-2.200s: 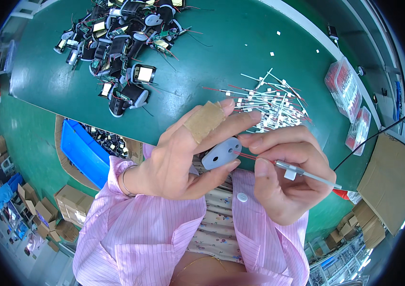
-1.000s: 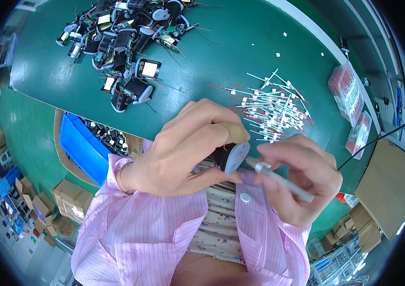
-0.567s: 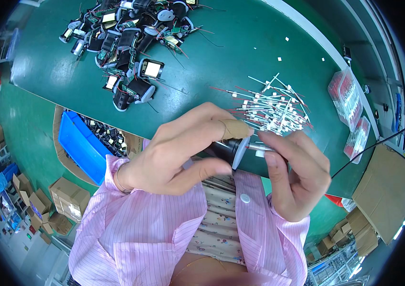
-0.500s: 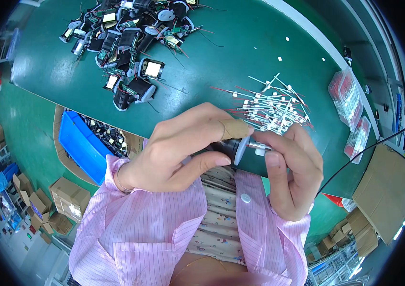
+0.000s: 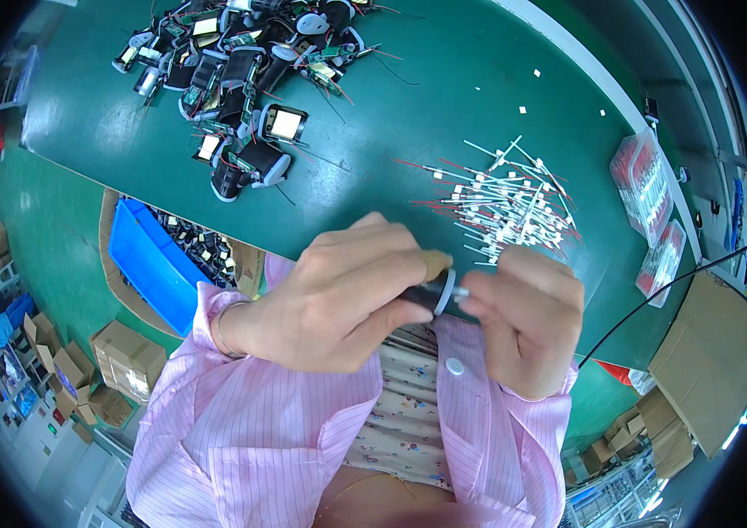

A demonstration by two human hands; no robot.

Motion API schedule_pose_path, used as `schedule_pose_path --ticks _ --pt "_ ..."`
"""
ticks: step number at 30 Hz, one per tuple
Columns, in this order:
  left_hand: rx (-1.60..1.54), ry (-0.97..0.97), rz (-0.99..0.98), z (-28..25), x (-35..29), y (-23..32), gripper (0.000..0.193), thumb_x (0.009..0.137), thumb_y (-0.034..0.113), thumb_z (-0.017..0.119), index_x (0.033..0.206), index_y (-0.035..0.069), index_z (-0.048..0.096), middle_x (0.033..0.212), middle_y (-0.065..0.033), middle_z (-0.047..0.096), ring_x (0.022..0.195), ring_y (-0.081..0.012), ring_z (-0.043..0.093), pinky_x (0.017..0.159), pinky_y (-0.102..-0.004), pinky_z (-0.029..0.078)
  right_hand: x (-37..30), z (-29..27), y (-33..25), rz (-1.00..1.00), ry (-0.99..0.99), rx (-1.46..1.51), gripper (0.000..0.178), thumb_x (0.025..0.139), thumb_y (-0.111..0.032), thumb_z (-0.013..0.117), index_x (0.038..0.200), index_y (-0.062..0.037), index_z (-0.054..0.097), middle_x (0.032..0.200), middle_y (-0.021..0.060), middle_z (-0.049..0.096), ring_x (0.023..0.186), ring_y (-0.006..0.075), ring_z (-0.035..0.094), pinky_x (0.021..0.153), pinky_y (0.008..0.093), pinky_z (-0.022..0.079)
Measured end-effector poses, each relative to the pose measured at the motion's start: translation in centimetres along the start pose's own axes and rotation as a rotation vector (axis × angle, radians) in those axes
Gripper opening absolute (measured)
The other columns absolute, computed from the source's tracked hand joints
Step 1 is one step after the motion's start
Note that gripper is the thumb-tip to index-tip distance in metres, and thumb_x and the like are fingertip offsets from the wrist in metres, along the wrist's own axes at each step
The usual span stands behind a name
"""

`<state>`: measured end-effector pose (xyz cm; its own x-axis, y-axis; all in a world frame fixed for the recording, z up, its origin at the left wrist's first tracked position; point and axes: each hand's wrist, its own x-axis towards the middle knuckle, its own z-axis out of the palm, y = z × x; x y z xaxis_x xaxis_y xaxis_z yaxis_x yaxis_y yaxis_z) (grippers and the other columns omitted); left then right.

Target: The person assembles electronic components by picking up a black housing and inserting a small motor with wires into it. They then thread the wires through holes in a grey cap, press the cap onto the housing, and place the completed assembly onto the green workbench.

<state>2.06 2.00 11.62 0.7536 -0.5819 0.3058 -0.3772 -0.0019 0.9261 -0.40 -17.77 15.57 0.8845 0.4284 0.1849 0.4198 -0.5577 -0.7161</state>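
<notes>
My left hand (image 5: 325,299) is closed round a small black housing (image 5: 432,294) with a light grey rim (image 5: 447,289), held just above the table's near edge. A tan wrap covers one of its fingertips. My right hand (image 5: 530,319) is closed, thumb and forefinger pinching a small silver-and-white piece (image 5: 461,295) at the grey rim. Fingers hide most of that piece and the rear of the housing. Beyond my right hand lies a loose pile of thin white sticks with red wires and small white blocks (image 5: 514,207).
Many black housings with green boards and wires (image 5: 241,88) are heaped on the green table (image 5: 365,132) at far left. Clear plastic boxes (image 5: 642,189) of red-and-white parts stand at right. A carton with a blue tray (image 5: 155,264) sits below the left edge.
My right hand has turned and its fingers have curled in closer round the silver-and-white piece, hiding more of it. The housing has shifted slightly down in my left hand.
</notes>
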Motion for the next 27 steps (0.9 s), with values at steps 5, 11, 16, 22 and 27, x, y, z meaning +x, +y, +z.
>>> schedule_pose_path --ticks 5,11,16,22,27 --pt "0.246 0.127 -0.048 0.0 0.8 -1.2 0.038 0.07 0.007 0.073 0.104 -0.005 0.062 0.084 -0.0143 0.062 0.069 -0.0284 0.057 0.061 -0.0336 0.045 0.7 2.2 1.1 0.116 0.221 -0.097 0.008 0.069 0.004 0.064 0.076 0.001 0.061 0.06 0.0091 0.043 0.05 0.027 0.045 0.045 0.0369 0.034" --pt "1.412 0.546 -0.374 -3.6 1.2 -4.6 0.02 0.071 0.014 0.075 0.083 0.001 0.065 0.095 -0.0113 0.05 0.093 -0.031 0.045 0.076 -0.0409 0.036 3.6 -0.7 8.5 0.518 0.315 -0.159 0.01 0.082 -0.005 0.061 0.086 0.0015 0.068 0.073 0.0156 0.062 0.061 0.0301 0.059 0.054 0.0368 0.045" --pt "1.503 0.439 -0.577 -4.4 0.3 -6.8 0.021 0.067 0.012 0.076 0.082 0.001 0.068 0.098 -0.0089 0.048 0.096 -0.0295 0.043 0.077 -0.0418 0.035 4.7 0.5 11.1 0.23 0.618 -0.655 0.011 0.082 -0.006 0.062 0.088 -0.0004 0.068 0.089 0.0153 0.064 0.075 0.029 0.06 0.066 0.0378 0.048" --pt "1.264 0.558 -0.293 -3.7 1.1 -6.8 0.019 0.061 0.005 0.074 0.074 0.0 0.061 0.097 -0.0095 0.055 0.097 -0.0285 0.048 0.08 -0.0415 0.035 3.1 5.8 9.6 0.074 -0.015 -0.439 0.016 0.072 -0.001 0.065 0.088 -0.0009 0.062 0.089 0.0133 0.058 0.085 0.0298 0.056 0.073 0.0387 0.046" --pt "0.243 0.687 -0.057 -2.0 0.8 -4.6 0.03 0.068 -0.007 0.067 0.092 0.003 0.051 0.08 -0.0113 0.062 0.072 -0.0214 0.062 0.07 -0.0326 0.051 3.6 5.7 9.7 0.082 -0.047 -0.468 0.017 0.071 0.003 0.066 0.086 0.0005 0.059 0.087 0.0135 0.058 0.081 0.0304 0.055 0.072 0.0386 0.046"
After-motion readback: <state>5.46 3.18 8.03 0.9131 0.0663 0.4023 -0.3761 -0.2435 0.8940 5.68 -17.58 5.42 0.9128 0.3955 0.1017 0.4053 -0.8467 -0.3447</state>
